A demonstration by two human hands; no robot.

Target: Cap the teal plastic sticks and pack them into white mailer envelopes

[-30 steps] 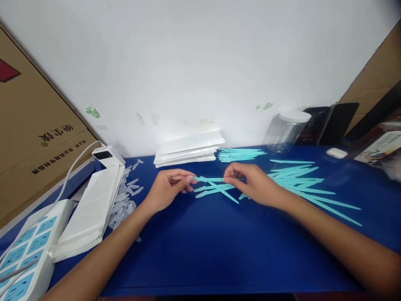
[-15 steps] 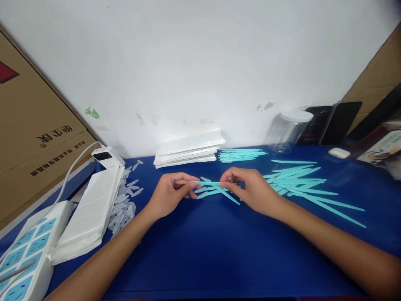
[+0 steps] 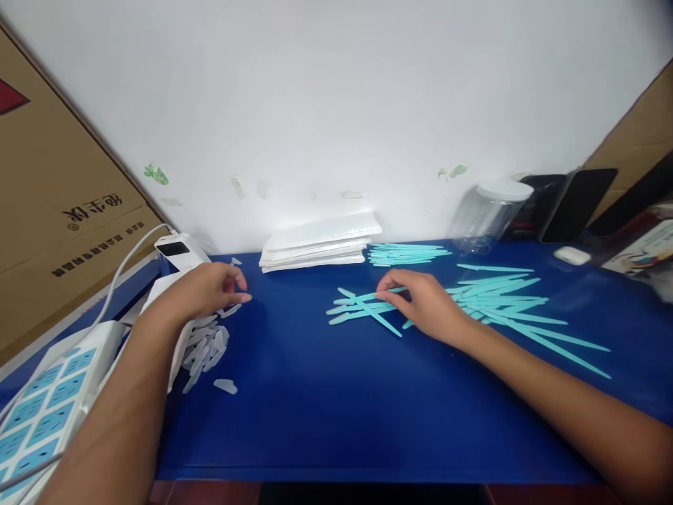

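Note:
My right hand (image 3: 427, 306) rests on the blue table (image 3: 336, 407), its thumb and fingers pinched on a teal plastic stick (image 3: 390, 291) at the edge of a small crossed cluster of teal sticks (image 3: 357, 309). A larger heap of teal sticks (image 3: 505, 301) lies just right of that hand. My left hand (image 3: 202, 289) hovers over a pile of small translucent caps (image 3: 206, 345) at the left, fingers loosely curled and apart, with nothing visible in them. One cap (image 3: 225, 386) lies alone nearer to me.
A stack of white packets (image 3: 320, 242) and a tidy bundle of teal sticks (image 3: 407, 254) lie by the wall. A clear jar (image 3: 488, 214), two phones (image 3: 573, 203) and a white case (image 3: 568, 256) are at the back right. A power strip (image 3: 47, 400), power bank (image 3: 176, 252) and cardboard box (image 3: 57, 224) fill the left.
My left hand let go of the teal stick held between both hands and swung left to the caps. My right hand lowered the stick toward the cluster.

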